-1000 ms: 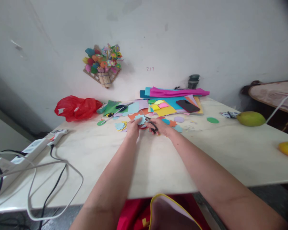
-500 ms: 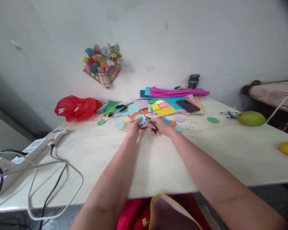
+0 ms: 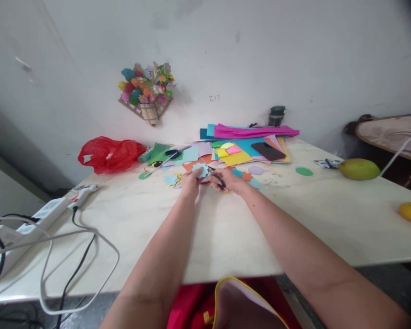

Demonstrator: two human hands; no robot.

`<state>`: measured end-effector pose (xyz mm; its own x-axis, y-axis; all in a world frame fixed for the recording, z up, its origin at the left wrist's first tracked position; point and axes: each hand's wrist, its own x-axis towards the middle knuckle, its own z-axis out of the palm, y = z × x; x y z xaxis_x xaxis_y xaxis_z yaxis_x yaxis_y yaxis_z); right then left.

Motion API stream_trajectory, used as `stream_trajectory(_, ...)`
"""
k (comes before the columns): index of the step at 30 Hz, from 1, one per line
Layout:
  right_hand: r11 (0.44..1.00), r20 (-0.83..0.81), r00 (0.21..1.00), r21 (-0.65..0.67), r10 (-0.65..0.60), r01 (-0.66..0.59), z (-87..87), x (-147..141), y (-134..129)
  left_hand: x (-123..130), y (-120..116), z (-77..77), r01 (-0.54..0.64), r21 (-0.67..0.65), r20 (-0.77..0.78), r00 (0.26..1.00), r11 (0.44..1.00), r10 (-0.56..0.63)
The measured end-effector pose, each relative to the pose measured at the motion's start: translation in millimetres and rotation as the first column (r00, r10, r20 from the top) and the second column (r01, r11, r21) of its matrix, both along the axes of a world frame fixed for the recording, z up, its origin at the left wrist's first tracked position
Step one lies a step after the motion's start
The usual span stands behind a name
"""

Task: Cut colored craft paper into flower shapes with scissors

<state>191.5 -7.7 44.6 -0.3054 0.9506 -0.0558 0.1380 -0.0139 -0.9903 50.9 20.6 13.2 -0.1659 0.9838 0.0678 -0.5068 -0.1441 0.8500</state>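
Observation:
Near the middle of the table, my left hand (image 3: 191,181) pinches a light blue paper flower (image 3: 200,170) with a scalloped edge. My right hand (image 3: 230,180) is closed round the dark handles of a pair of scissors (image 3: 219,178), whose blades point up and left at the flower's right edge. Whether the blades touch the paper I cannot tell. Left of my hands lie more cut flowers (image 3: 172,180) in blue and yellow. Beyond my right hand are orange and blue paper flowers (image 3: 246,176) and a lilac paper oval (image 3: 255,170).
Coloured paper sheets (image 3: 239,157) and a phone (image 3: 268,151) lie at the back, with a second pair of scissors (image 3: 176,152). A red plastic bag (image 3: 109,154) sits back left. Power strip (image 3: 46,217) and cables are at left; a green mango (image 3: 359,169) is at right.

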Motion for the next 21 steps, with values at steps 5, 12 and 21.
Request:
stream_trajectory(5,0.999,-0.019,0.999,-0.023,-0.036,0.035,0.2,-3,1,0,1,-0.5,0.006,0.005,0.019,1.000,1.000,-0.006)
stream_trajectory(12,0.996,-0.053,0.996,0.035,-0.077,0.079,-9.9,4,10,-3,0,-2.5,0.048,0.024,-0.026,0.999,0.999,-0.047)
stream_trajectory(21,0.977,-0.138,0.983,0.156,-0.122,0.144,-19.0,21,24,-9,-5,-2.8,0.313,-0.006,-0.209,0.928,0.950,-0.308)
